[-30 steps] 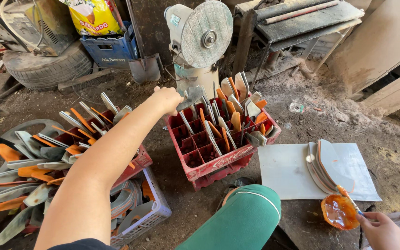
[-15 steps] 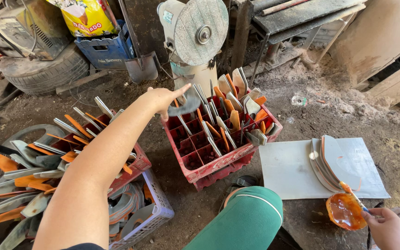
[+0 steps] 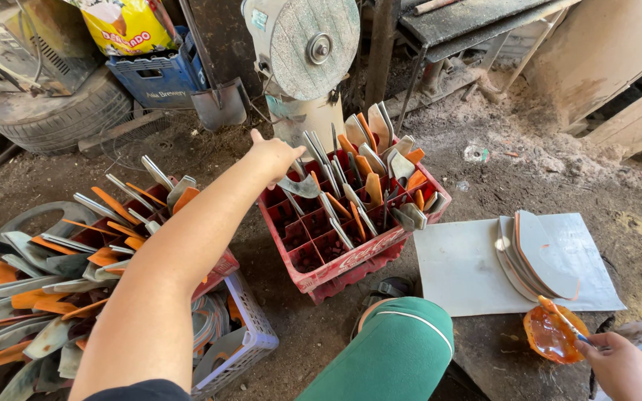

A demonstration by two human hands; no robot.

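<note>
My left hand (image 3: 275,157) reaches forward over the red crate (image 3: 351,261) and is closed on a grey curved metal blade (image 3: 301,186) at the crate's back left corner. The crate's cells hold several grey and orange blades standing upright. My right hand (image 3: 622,365) sits at the bottom right, gripping a thin brush (image 3: 561,318) whose tip dips into a small orange bowl (image 3: 549,338). A stack of grey blades (image 3: 538,256) lies on a white sheet (image 3: 461,269) to the right of the crate.
A second red crate (image 3: 217,269) and a white basket (image 3: 250,338) at left are heaped with blades. A grinding wheel (image 3: 313,46) on its stand rises behind the crate. A tyre (image 3: 57,113), a blue crate (image 3: 157,76), a shovel (image 3: 217,104) and my green-trousered knee (image 3: 391,356) are around.
My left hand has moved right and slightly down, bringing the blade over the red crate's back left corner. My right hand stays at the orange bowl with the brush.
</note>
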